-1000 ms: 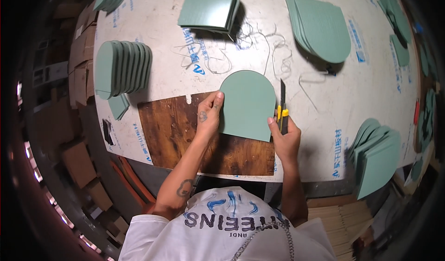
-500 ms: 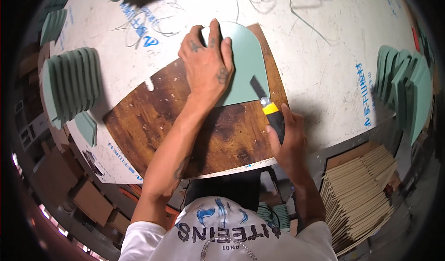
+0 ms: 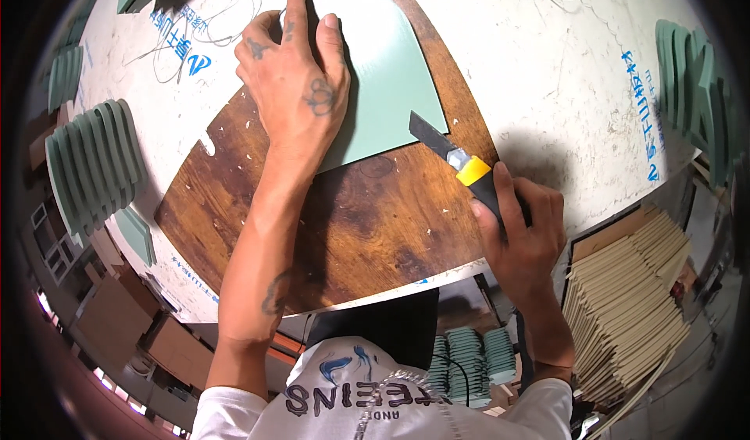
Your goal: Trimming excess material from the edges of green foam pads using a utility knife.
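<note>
I see blue printed markings on the white table covering [image 3: 547, 65]: one patch at about ten o'clock near the top left, another strip at three o'clock by the right edge. They are lettering and a small emblem, nothing more that I can make out.

My left hand [image 3: 301, 89] lies flat, fingers spread, pressing down on a pale green sheet [image 3: 391, 89] with a rounded top and a straight lower edge. The sheet rests on a dark brown wooden board [image 3: 351, 229] at the centre of the view, and the board lies on the white covering. My right hand [image 3: 519, 237], at four o'clock, is wrapped tight around the black handle of a utility knife [image 3: 457, 163] with a yellow collar; its blade tip meets the lower right corner of the green sheet.

At nine o'clock a fanned row of green pieces [image 3: 94, 163] stands on edge on the table, and another stack of green pieces [image 3: 695, 89] sits at three o'clock. Thin curled trimmings [image 3: 187, 34] lie at eleven o'clock. Beyond the table edge at four o'clock, a pile of tan sheets [image 3: 625, 307] is stacked lower down. Brown cardboard boxes [image 3: 117, 323] sit on the floor at eight o'clock.
</note>
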Available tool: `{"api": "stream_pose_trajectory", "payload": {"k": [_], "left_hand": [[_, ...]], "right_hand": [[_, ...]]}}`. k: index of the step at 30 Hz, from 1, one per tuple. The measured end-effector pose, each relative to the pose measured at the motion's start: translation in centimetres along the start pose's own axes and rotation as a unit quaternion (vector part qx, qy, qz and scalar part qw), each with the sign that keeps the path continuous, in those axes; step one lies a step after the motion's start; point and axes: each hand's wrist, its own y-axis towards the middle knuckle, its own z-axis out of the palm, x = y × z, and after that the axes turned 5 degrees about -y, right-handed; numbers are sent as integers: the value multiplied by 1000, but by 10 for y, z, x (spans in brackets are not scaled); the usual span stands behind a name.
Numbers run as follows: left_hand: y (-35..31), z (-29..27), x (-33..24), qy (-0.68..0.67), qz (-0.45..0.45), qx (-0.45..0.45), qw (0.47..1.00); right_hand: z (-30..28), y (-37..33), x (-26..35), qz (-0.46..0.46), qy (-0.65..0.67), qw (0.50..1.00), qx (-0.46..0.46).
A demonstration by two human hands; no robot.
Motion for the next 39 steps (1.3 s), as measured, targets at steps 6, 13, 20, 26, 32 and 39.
{"api": "stream_pose_trajectory", "payload": {"k": [6,13,20,26,32,39], "left_hand": [[0,-1,1,-31,24,-5,999],[-2,0,7,-4,53,-23,998],[0,-4,5,-5,76,-21,997],[2,-8,-2,-11,48,10,999],[2,-4,3,-6,71,-30,997],[1,-2,2,-19,70,-37,997]], "right_hand": [[3,2,-6,-8,-31,999,-25],[4,10,-6,-21,-26,999,-25],[5,29,-10,-37,-29,999,-18],[8,52,-15,-46,-33,998,-9],[17,98,-21,-62,-13,997,-35],[27,158,-37,-90,2,996,-23]]}}
